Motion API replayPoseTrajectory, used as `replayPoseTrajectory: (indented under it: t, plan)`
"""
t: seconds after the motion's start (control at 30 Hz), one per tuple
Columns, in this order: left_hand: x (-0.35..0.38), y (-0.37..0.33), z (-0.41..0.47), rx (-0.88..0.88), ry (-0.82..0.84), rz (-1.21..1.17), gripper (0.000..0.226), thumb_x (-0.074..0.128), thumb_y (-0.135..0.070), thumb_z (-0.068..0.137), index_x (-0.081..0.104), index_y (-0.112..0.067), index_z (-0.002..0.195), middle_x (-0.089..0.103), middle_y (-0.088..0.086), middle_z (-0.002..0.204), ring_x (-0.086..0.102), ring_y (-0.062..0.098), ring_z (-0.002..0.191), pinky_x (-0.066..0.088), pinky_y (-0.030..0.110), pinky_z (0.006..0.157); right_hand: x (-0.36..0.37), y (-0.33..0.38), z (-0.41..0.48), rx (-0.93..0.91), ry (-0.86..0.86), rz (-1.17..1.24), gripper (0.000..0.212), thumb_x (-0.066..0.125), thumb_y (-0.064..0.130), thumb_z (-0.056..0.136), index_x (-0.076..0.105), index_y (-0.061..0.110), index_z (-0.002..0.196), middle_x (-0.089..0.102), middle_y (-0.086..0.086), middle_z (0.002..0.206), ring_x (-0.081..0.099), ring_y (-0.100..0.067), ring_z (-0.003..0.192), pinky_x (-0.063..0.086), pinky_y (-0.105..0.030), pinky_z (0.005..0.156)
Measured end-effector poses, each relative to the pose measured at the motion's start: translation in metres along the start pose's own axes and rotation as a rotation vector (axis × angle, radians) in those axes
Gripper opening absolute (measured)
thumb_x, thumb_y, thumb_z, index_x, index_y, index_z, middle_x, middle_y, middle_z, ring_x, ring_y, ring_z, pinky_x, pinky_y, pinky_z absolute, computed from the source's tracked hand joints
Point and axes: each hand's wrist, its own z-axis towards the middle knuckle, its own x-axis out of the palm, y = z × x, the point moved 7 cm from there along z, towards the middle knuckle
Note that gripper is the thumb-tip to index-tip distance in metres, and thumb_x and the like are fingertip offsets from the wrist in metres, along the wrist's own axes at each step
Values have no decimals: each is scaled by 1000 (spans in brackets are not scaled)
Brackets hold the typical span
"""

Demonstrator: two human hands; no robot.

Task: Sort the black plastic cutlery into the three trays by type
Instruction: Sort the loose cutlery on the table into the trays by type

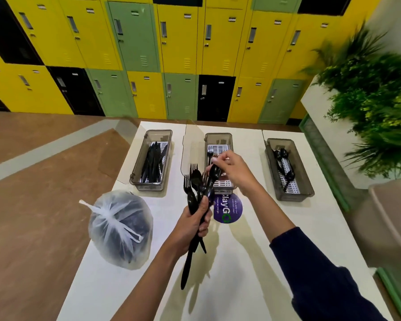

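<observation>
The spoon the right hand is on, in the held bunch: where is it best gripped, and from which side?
Probably by the bowl of the spoon, from the head end of the bunch: the bowl stands clear there, while the left hand clamps the handle. The right hand pinches it there.

Place: looking like a locker area
Lockers (pixel 178 38): standing in yellow, green, black rows
Table (pixel 241 262): bearing a clean-as-you-go sticker (pixel 227 208)

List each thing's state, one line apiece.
Left tray: holds knives.
Middle tray: holds forks.
Right tray: holds spoons.
Plastic bag: knotted shut, on table.
Left hand: grips mixed cutlery bundle.
Right hand: pinches a spoon at the bundle.
Lockers: doors shut.
</observation>
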Motion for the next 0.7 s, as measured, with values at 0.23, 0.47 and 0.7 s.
replayPoseTrajectory:
  t: [0.23,0.47,0.7]
  plan:
    - [32,12,-3,-11,23,33,35,51,-45,87,47,-11,81,39,-2,60,27,5,42,19,18,40,-67,-3,-20,-17,-312,379,17,44,23,101,43,17,85,53,-3,71,61,-12,53,55,-29,53]
    - [58,24,-3,-27,43,37,35,51,-44,88,43,-14,71,40,-3,59,27,5,42,21,17,38,-71,-32,-60,157,-21,76,32,59,40,91,59,7,92,49,3,69,34,-7,49,29,-16,41]
    - [76,31,-2,-28,44,61,33,46,-44,92,48,-12,82,41,-4,58,28,5,42,22,17,39,-59,-53,-92,142,133,176,27,62,26,92,58,18,67,31,2,57,25,-9,48,20,-22,45]
